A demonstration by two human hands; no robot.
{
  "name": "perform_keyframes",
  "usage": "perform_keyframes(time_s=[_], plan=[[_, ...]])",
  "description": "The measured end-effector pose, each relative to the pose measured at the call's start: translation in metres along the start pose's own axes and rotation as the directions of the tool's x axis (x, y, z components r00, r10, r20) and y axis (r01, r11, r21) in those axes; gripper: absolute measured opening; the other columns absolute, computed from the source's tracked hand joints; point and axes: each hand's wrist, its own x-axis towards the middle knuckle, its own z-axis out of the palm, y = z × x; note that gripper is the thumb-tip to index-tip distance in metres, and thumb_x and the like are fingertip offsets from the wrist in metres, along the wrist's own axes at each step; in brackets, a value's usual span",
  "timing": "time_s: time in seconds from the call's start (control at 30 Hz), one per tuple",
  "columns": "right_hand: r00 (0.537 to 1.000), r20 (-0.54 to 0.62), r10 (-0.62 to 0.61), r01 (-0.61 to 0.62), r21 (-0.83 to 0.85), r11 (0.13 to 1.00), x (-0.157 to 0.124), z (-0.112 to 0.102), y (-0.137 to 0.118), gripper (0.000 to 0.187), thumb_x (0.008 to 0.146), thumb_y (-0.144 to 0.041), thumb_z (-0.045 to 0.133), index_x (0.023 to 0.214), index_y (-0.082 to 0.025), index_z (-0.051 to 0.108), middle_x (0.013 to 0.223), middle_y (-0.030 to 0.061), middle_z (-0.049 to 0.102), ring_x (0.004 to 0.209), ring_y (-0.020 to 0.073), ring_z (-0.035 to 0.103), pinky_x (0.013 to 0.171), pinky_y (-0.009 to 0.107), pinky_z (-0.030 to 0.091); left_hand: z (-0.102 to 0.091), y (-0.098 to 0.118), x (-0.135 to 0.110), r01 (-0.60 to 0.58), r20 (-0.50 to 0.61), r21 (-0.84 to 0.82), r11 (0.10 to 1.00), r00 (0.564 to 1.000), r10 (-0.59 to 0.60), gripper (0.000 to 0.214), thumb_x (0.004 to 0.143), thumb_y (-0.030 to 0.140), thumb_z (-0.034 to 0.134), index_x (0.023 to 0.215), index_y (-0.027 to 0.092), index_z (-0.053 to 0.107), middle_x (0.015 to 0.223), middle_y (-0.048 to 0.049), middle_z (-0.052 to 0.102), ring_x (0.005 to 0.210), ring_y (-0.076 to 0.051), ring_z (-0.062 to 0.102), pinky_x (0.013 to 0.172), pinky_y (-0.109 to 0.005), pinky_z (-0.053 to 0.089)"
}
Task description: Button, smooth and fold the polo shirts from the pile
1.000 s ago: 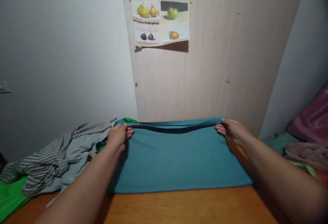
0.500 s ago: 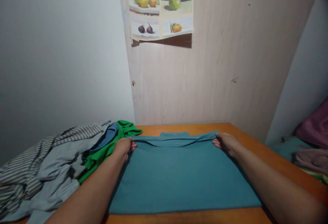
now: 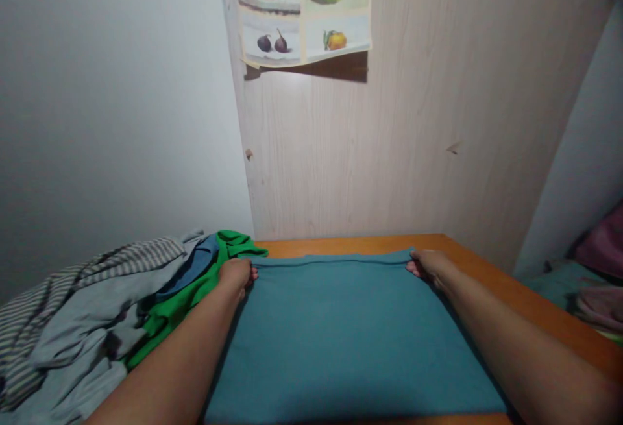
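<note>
A teal garment (image 3: 341,327) lies folded flat on a wooden table (image 3: 511,295). My left hand (image 3: 236,274) pinches its far left corner, fingers closed on the cloth. At the far right corner my right hand (image 3: 428,264) grips the same folded edge. The fold's far edge runs straight between both hands, close to the table's back edge. Both forearms stretch along the garment's two sides.
A heap of clothes lies left of the garment: a green piece (image 3: 195,289), a blue one (image 3: 192,266), a grey one (image 3: 73,340) and a striped one (image 3: 111,259). A fruit picture (image 3: 304,10) hangs on the wooden panel behind. Pink and teal fabric (image 3: 598,263) lies at right.
Both hands carried the garment's upper layer forward and laid it down flat; the loose sagging edge and the collar seen before are now covered by a straight fold.
</note>
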Motion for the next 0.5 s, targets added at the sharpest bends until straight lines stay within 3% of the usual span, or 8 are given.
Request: perform_keyframes(time_s=[0.2, 0.5], plan=[[0.999, 0.01, -0.03, 0.03, 0.007, 1.0, -0.002, -0.003, 0.004, 0.006, 0.096, -0.015, 0.06, 0.09, -0.015, 0.058, 0.061, 0.004, 0.067, 0.046, 0.013, 0.065, 0.039, 0.017, 0.051, 0.0, -0.003, 0.001, -0.005, -0.03, -0.052, 0.999, 1.0, 0.004, 0.008, 0.087, 0.02, 0.057, 0.08, 0.018, 0.054, 0.063, -0.0027, 0.065, 0.041, -0.012, 0.056, 0.038, -0.018, 0.031], [1.0, 0.003, -0.006, 0.006, 0.034, 0.999, 0.004, -0.008, 0.003, 0.005, 0.098, -0.021, 0.058, 0.095, -0.017, 0.056, 0.068, 0.0039, 0.07, 0.053, 0.0118, 0.067, 0.042, 0.016, 0.052, 0.006, 0.003, 0.001, -0.038, -0.057, -0.127, 0.991, 0.998, 0.031, 0.01, 0.091, 0.024, 0.057, 0.096, 0.016, 0.058, 0.071, -0.0044, 0.068, 0.048, -0.013, 0.061, 0.046, -0.021, 0.045]])
